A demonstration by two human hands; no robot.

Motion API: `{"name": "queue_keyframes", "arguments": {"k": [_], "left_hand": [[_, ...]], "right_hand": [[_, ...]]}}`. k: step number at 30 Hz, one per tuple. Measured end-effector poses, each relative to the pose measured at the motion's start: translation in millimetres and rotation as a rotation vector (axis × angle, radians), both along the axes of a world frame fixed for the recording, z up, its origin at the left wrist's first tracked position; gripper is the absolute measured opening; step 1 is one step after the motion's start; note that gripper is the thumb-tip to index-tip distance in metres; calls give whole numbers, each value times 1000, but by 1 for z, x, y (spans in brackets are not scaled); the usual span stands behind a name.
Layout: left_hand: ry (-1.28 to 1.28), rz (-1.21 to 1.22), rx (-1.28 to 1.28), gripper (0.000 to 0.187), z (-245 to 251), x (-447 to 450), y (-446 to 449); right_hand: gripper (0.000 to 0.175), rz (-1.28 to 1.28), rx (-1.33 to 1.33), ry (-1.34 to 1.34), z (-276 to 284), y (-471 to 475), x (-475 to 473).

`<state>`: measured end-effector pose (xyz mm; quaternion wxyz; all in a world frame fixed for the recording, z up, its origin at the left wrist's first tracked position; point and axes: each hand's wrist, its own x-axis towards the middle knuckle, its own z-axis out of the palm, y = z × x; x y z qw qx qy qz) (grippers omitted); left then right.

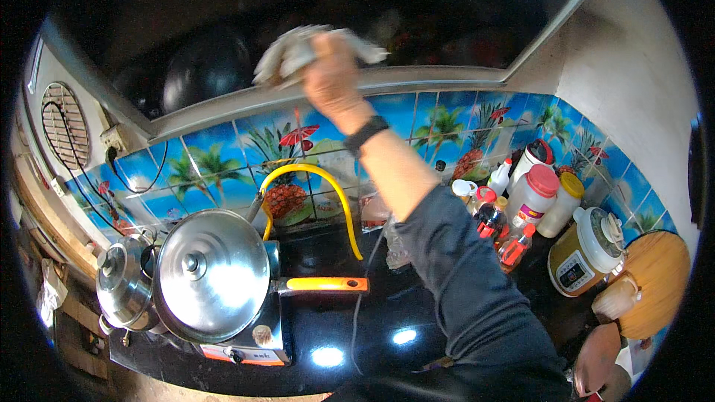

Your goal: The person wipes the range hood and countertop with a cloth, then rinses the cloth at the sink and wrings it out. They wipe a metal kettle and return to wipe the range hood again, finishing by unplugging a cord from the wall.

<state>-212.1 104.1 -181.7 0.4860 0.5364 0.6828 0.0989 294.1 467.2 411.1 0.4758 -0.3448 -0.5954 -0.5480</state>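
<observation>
My right hand (334, 75), with a black band at its wrist, is raised and grips a crumpled whitish cloth (296, 56). Motion blurs both. They overlap the lower part of a large dark pane (424, 17), just above its pale frame (435, 74); whether the cloth touches the pane cannot be told. My left hand is out of view. Below, a lidded pan (215, 273) with an orange handle (327, 285) sits on a gas stove (262, 346).
A yellow hose (341, 195) arches behind the stove. Left of the pan stands a lidded steel pot (125, 290). Sauce bottles (491, 218), jars (533, 195), an electric cooker (586, 251) and a round wooden board (659, 285) stand at the right. Picture tiles (391, 109) line the wall.
</observation>
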Motion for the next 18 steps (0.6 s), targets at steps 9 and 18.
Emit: {"name": "queue_keyframes", "arguments": {"k": [9, 18], "left_hand": [[27, 31, 35, 35, 11, 18, 10], [29, 34, 51, 36, 15, 8, 11]], "right_hand": [[24, 461, 327, 978, 35, -62, 208], [14, 50, 209, 171, 83, -20, -13]]}}
